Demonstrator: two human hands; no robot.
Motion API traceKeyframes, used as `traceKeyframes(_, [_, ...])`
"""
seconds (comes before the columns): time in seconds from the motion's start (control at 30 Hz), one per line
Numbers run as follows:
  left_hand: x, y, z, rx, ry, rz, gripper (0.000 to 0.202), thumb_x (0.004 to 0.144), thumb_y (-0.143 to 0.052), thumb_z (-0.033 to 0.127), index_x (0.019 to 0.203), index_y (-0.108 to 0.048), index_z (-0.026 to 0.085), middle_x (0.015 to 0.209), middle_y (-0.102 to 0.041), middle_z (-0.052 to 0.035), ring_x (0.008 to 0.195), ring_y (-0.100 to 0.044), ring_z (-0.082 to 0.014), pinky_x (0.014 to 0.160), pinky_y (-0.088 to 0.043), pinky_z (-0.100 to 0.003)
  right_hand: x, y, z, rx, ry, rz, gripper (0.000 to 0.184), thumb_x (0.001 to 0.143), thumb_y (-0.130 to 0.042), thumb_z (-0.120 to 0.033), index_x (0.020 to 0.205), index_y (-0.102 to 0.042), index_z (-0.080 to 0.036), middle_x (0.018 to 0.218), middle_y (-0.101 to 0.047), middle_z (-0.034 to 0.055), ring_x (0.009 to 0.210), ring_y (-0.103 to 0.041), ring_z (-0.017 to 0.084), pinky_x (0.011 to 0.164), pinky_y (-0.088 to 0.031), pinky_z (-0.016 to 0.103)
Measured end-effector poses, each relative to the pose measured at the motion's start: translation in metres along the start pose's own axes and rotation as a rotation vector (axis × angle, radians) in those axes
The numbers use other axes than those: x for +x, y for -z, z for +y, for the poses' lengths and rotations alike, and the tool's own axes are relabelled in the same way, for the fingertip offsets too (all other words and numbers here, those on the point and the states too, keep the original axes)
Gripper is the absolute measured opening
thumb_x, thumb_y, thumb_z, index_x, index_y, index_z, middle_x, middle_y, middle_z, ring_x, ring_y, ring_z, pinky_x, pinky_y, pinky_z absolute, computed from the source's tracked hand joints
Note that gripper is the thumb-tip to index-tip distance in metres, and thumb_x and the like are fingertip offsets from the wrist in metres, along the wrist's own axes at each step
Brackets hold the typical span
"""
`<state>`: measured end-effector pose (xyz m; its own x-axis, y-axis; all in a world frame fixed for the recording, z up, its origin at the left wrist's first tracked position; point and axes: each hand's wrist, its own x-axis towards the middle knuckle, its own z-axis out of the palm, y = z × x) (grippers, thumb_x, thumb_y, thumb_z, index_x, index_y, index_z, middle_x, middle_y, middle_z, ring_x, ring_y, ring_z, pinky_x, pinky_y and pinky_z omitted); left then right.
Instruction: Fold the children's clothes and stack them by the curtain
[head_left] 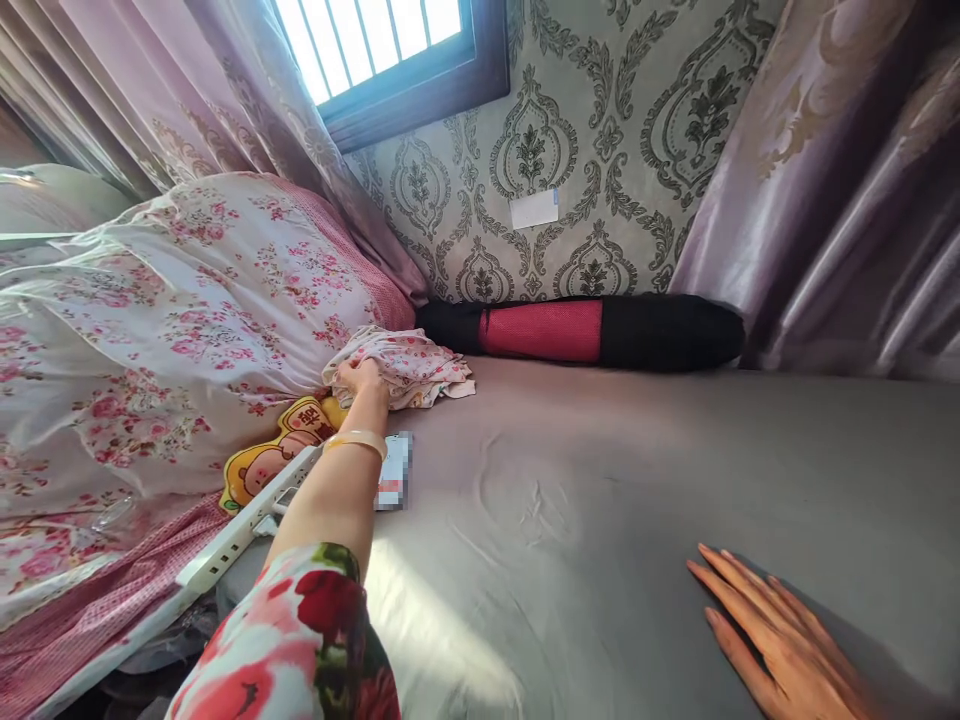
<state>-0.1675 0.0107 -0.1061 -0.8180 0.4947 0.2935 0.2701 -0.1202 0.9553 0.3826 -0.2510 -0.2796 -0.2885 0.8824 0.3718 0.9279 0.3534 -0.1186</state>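
At the end of my outstretched arm, my left hand (360,378) grips the near left side of a bunched white cloth (420,365) with a small pink and red print. Its fingertips are partly sunk in the folds. My right hand (780,635) lies on the grey bed sheet (600,500) at the lower right, fingers stretched out and apart, holding nothing. Beside my left forearm is a flat, pale box-like item (394,470), partly blurred out. A yellow cartoon plush (270,465) sits left of that forearm, partly hidden by it.
A white power strip (225,550) with a plug runs along the bed's left edge. Beyond it rises a bulky floral cover (187,320). A long black bag with a red mesh middle (540,332) lies against the patterned wall (600,150). Purple curtains (840,220) hang at right.
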Motion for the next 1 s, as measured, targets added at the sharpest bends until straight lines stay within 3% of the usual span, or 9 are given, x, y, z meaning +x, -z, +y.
traceKeyframes(0.1, [-0.012,-0.015,0.013,-0.178,0.006,0.008,0.021,0.058,-0.061,0.015,0.068,-0.044,0.02,0.073,-0.047,0.0042,0.073,-0.049,-0.0129,0.075,-0.042,-0.027,0.001,0.002,-0.001,0.009,-0.008,-0.024,0.05,0.095,-0.039,-0.051,0.136,-0.056,-0.028,0.146,-0.047,0.0022,0.134,-0.044,0.029,0.112,-0.036,0.054])
traceKeyframes(0.2, [-0.031,-0.023,0.024,-0.351,0.027,-0.071,0.018,0.053,-0.061,0.013,0.061,-0.046,0.019,0.063,-0.045,0.0066,0.062,-0.044,-0.0093,0.065,-0.039,-0.022,0.002,0.004,-0.002,0.016,-0.008,-0.041,0.05,0.096,-0.039,-0.049,0.137,-0.055,-0.026,0.147,-0.046,0.003,0.136,-0.041,0.029,0.112,-0.035,0.055])
traceKeyframes(0.47, [-0.096,-0.033,0.039,-0.73,0.12,-0.324,0.02,0.049,-0.053,0.013,0.05,-0.034,0.019,0.05,-0.033,0.0077,0.046,-0.035,-0.0061,0.051,-0.033,-0.02,0.006,0.017,-0.013,0.042,-0.043,-0.095,0.05,0.098,-0.035,-0.047,0.14,-0.052,-0.026,0.149,-0.043,0.0028,0.138,-0.039,0.027,0.114,-0.034,0.053])
traceKeyframes(0.53, [-0.115,-0.037,0.037,-0.837,0.186,-0.372,0.019,0.049,-0.052,0.013,0.05,-0.034,0.019,0.049,-0.036,0.0068,0.045,-0.037,-0.0067,0.052,-0.034,-0.021,0.007,0.022,-0.016,0.048,-0.057,-0.113,0.05,0.098,-0.034,-0.046,0.14,-0.051,-0.025,0.15,-0.042,0.0027,0.139,-0.037,0.027,0.114,-0.033,0.052])
traceKeyframes(0.7, [-0.171,-0.044,0.02,-1.036,0.513,-0.53,0.006,0.05,-0.05,0.013,0.053,-0.05,0.018,0.057,-0.059,-0.0011,0.056,-0.055,-0.0153,0.06,-0.045,-0.028,0.009,0.032,-0.023,0.078,-0.078,-0.138,0.048,0.098,-0.034,-0.044,0.139,-0.052,-0.026,0.15,-0.042,0.0026,0.14,-0.036,0.025,0.116,-0.031,0.05])
traceKeyframes(0.87, [-0.224,-0.048,0.004,-1.105,0.667,-0.578,0.026,0.051,-0.052,0.013,0.074,-0.064,0.015,0.073,-0.071,-0.007,0.072,-0.065,-0.0232,0.072,-0.049,-0.035,0.011,0.04,-0.026,0.116,-0.109,-0.199,0.049,0.098,-0.032,-0.041,0.14,-0.051,-0.025,0.15,-0.042,0.004,0.14,-0.035,0.025,0.117,-0.027,0.051])
traceKeyframes(1.0, [-0.257,-0.052,0.002,-1.117,0.791,-0.59,0.041,0.051,-0.052,0.012,0.09,-0.064,0.014,0.078,-0.072,-0.0065,0.075,-0.067,-0.0233,0.076,-0.05,-0.036,0.019,0.05,-0.025,0.17,-0.128,-0.267,0.047,0.096,-0.037,-0.04,0.136,-0.055,-0.023,0.148,-0.045,0.0063,0.139,-0.037,0.024,0.116,-0.029,0.047])
